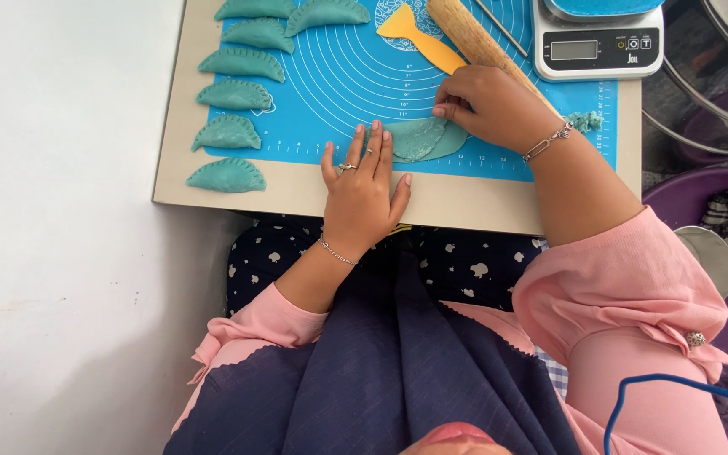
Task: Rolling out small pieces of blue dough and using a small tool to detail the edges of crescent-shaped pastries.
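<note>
Seen from above, a person in pink sleeves sits with a pale board point(297, 195) across the lap, covered by a blue baking mat point(330, 76). At the mat's near edge lies a folded piece of teal dough point(419, 139), a half-moon not yet crimped. The left hand point(364, 185) rests flat, fingers spread, its fingertips touching the dough's left end; its grip is wide and holds nothing. The right hand point(490, 105) pinches the fold's upper right edge between thumb and fingers, a narrow grip on the dough. Seven finished dumplings point(238, 97) with crimped edges lie along the mat's left side and top. Beyond the hands are a yellow scraper point(419, 38), a wooden rolling pin point(473, 38) and a white kitchen scale point(597, 46). A small scrap of dough point(586, 120) sits by the right wrist.
</note>
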